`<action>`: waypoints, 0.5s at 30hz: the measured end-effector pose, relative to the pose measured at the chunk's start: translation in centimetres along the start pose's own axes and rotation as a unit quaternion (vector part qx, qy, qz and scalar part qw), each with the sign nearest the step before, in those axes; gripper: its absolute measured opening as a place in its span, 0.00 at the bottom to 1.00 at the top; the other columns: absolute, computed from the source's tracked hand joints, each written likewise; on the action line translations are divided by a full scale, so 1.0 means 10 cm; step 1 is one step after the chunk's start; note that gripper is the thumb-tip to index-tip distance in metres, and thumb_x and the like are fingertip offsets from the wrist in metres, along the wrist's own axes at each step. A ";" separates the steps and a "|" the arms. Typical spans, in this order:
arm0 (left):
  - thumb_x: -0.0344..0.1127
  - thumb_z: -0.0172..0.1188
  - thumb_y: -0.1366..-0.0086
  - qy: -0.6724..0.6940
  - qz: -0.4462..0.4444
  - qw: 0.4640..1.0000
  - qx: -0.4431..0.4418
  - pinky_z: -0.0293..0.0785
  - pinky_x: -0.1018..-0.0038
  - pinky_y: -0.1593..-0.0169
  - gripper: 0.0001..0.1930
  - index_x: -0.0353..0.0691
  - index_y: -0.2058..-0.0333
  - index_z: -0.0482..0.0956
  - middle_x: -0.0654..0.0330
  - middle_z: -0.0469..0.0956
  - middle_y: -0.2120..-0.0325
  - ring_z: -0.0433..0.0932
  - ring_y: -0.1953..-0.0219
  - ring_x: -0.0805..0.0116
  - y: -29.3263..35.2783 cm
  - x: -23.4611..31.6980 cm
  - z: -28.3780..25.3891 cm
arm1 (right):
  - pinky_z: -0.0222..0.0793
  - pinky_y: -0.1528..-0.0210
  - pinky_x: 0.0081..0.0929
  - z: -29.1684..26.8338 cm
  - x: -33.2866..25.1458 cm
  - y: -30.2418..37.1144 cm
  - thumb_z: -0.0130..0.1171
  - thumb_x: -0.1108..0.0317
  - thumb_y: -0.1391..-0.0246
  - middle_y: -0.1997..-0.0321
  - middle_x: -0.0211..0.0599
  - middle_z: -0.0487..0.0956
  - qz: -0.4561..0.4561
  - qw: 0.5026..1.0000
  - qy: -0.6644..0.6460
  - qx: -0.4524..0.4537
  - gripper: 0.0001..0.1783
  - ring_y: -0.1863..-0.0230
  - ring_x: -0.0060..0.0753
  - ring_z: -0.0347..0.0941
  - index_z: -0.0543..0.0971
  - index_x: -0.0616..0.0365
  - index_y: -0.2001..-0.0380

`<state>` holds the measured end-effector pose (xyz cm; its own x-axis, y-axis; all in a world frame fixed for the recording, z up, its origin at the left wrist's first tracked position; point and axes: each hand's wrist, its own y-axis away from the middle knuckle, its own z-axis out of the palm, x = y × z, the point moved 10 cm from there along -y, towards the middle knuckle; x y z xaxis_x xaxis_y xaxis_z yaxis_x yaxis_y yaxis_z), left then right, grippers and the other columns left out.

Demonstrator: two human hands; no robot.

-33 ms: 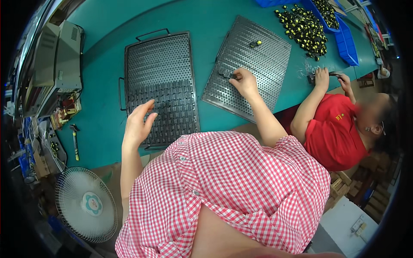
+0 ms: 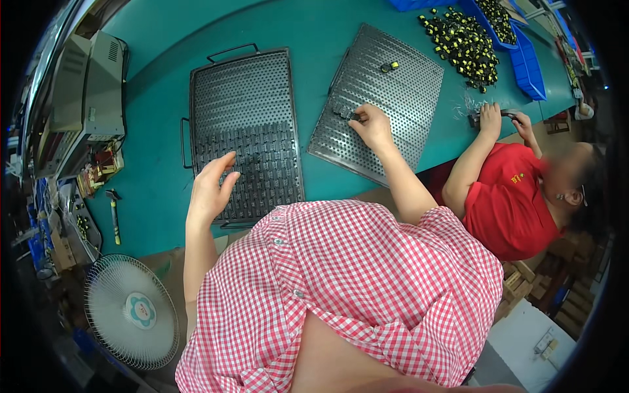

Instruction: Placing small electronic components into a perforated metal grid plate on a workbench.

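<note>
My right hand (image 2: 375, 128) is over the perforated metal tray (image 2: 400, 98) on the right, thumb and fingers pinched on a small black part (image 2: 355, 118). More small black parts (image 2: 341, 112) lie against it on the tray. A single black-and-yellow component (image 2: 390, 67) sits farther up the same tray. At the left, my left hand (image 2: 213, 188) hovers by the near left part of a second perforated tray (image 2: 239, 85), which has black handles. Its thumb and fingers are apart, with nothing seen between them. Rows of small black parts (image 2: 268, 157) fill this tray's near half.
A heap of black-and-yellow components (image 2: 462, 49) lies at the far right beside blue bins (image 2: 527, 65). A co-worker in a red shirt (image 2: 501, 196) works at the right. Grey equipment (image 2: 101, 85), a hammer (image 2: 114, 216) and a fan (image 2: 131, 311) are on the left.
</note>
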<state>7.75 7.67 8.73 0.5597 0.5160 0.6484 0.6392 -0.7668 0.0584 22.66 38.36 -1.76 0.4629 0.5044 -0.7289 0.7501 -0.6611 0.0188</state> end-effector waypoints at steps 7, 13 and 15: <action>0.28 0.58 0.47 0.006 0.007 1.000 -0.005 0.72 0.70 0.58 0.19 0.34 0.55 0.71 0.51 0.76 0.63 0.76 0.61 0.59 -0.01 -0.03 0.03 | 0.70 0.63 0.30 0.07 -0.04 0.01 0.66 0.71 0.66 0.68 0.41 0.73 -0.006 1.000 0.009 0.016 0.18 0.67 0.38 0.72 0.74 0.61 0.67; 0.29 0.59 0.47 0.006 0.004 1.000 -0.001 0.72 0.68 0.58 0.19 0.35 0.55 0.71 0.50 0.76 0.64 0.75 0.61 0.56 0.01 -0.06 0.03 | 0.67 0.57 0.33 0.04 -0.25 -0.03 0.68 0.69 0.67 0.63 0.40 0.72 -0.037 0.997 0.063 0.027 0.25 0.58 0.42 0.68 0.73 0.57 0.61; 0.30 0.59 0.47 0.007 0.002 1.000 -0.003 0.72 0.68 0.58 0.19 0.35 0.55 0.71 0.50 0.76 0.63 0.75 0.61 0.56 0.00 -0.06 0.03 | 0.66 0.55 0.35 0.08 -0.31 -0.06 0.68 0.67 0.66 0.60 0.39 0.72 -0.040 0.995 0.090 0.013 0.25 0.54 0.42 0.66 0.74 0.55 0.59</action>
<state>7.60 7.45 8.07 0.5555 0.5074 0.6587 0.6339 -0.7712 0.0595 20.39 36.72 -0.07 0.4811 0.6465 -0.5921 0.7764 -0.6279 -0.0547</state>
